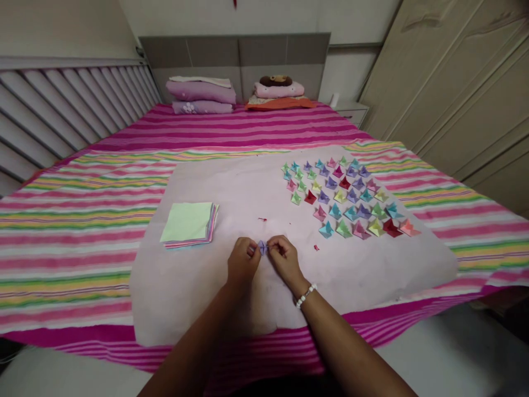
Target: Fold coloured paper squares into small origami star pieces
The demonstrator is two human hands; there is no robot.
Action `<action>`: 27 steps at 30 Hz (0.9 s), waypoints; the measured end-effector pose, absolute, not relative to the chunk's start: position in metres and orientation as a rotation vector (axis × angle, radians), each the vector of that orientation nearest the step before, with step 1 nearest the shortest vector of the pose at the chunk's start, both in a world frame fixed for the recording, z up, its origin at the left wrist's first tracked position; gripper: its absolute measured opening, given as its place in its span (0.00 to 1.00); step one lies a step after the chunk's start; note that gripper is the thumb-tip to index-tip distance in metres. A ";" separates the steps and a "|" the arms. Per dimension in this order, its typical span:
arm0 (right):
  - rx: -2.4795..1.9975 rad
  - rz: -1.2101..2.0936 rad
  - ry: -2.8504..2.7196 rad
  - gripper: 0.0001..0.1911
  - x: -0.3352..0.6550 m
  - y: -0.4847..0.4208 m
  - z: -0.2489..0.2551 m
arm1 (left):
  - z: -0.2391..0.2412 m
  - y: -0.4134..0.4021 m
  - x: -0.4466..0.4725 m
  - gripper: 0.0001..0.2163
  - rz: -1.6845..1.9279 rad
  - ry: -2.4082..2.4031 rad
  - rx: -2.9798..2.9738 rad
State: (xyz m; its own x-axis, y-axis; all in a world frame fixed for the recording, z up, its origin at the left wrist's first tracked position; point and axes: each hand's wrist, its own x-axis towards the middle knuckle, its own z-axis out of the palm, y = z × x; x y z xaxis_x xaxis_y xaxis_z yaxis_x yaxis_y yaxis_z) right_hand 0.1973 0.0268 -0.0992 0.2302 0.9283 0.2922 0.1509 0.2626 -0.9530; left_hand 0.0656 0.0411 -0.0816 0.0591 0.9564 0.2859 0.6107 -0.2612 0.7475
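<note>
Both of my hands meet over the pale sheet near its middle. Between them is a small folded purple paper (262, 247). My left hand (243, 259) pinches its left side with thumb and forefinger. On the other side, my right hand (284, 256) has its fingertips closed at the paper's right edge; a white bead bracelet (306, 296) circles that wrist. A small red piece (262, 219) lies just beyond my hands, and another red bit (316, 247) is to their right. The paper's exact fold is too small to make out.
A stack of coloured square paper (188, 221), pale green on top, lies left on the pale sheet (185, 303). Several folded paper boats (343, 229) stand in rows at the right. The sheet covers a striped bed (82, 231); folded bedding (202, 94) sits by the headboard.
</note>
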 end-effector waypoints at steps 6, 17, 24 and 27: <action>-1.159 0.737 -1.243 0.07 0.199 0.028 -0.100 | -0.078 0.040 0.068 0.07 1.028 1.555 1.957; -1.109 0.746 -1.245 0.10 0.200 0.028 -0.100 | -0.076 0.034 0.071 0.11 0.828 1.697 2.117; -1.113 0.752 -1.248 0.11 0.200 0.028 -0.102 | -0.075 0.035 0.072 0.11 0.788 1.732 2.163; -1.112 0.751 -1.250 0.11 0.199 0.028 -0.101 | -0.073 0.037 0.073 0.09 0.797 1.736 2.151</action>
